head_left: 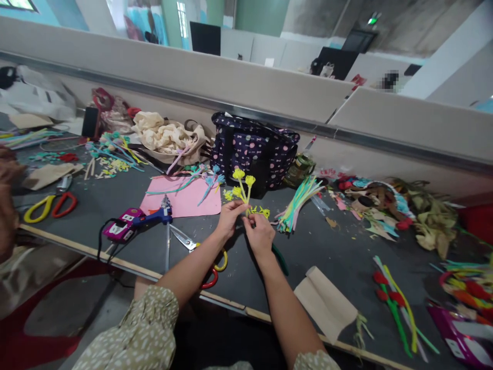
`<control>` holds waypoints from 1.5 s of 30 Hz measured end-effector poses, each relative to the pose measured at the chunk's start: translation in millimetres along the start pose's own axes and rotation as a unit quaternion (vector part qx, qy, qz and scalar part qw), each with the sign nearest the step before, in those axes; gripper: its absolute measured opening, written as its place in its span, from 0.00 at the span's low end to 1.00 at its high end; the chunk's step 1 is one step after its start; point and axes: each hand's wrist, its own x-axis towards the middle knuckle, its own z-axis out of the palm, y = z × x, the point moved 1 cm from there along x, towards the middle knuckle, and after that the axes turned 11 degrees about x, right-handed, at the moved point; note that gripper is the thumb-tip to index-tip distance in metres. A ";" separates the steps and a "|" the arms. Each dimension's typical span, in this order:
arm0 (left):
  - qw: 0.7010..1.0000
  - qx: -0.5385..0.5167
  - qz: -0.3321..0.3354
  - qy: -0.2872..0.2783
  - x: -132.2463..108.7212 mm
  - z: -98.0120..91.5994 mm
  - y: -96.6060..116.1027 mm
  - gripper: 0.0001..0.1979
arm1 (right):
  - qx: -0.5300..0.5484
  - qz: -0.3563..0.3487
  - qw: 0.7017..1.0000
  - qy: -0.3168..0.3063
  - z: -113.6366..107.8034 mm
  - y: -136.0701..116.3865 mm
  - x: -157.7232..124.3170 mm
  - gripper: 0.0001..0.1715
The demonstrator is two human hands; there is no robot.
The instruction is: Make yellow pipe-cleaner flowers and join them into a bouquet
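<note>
Both my hands meet above the dark table. My left hand [232, 218] pinches the stems of a small bunch of yellow fuzzy pipe-cleaner flowers [249, 181]. My right hand [259, 234] is closed on the stems just below, its fingertips beside the left ones. The flower heads point up and away from me. Yellow clippings [262, 211] lie behind the hands. Scissors [185, 239] with yellow and red handles lie partly under my left forearm. A dark green handle [280, 259] shows beside my right wrist. Right of the hands is a bundle of pastel pipe cleaners [300, 203].
A pink sheet [185, 198] with pipe-cleaner flowers and a blue glue gun [154, 216] lie left. Behind stand a dotted bag [254, 146] and a jar [302, 168]. Brown paper [327, 303] is at front right. Another person's hand [10, 167] shows at far left, near second scissors [50, 204].
</note>
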 end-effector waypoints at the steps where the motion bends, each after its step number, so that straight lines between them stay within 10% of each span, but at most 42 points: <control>1: 1.000 0.006 0.001 0.002 0.2 -0.1 -1.1 0.10 | -0.005 0.001 1.000 0.001 -0.3 -0.3 0.2 0.11; 20: 1.000 -0.005 -0.015 0.023 -2.5 4.0 1.7 0.12 | 0.009 0.002 1.000 -0.026 3.5 -5.0 -4.0 0.11; 45: 0.984 0.151 -0.017 -0.098 -12.0 7.5 3.2 0.08 | 0.351 0.123 0.920 0.124 -20.9 7.9 9.5 0.09</control>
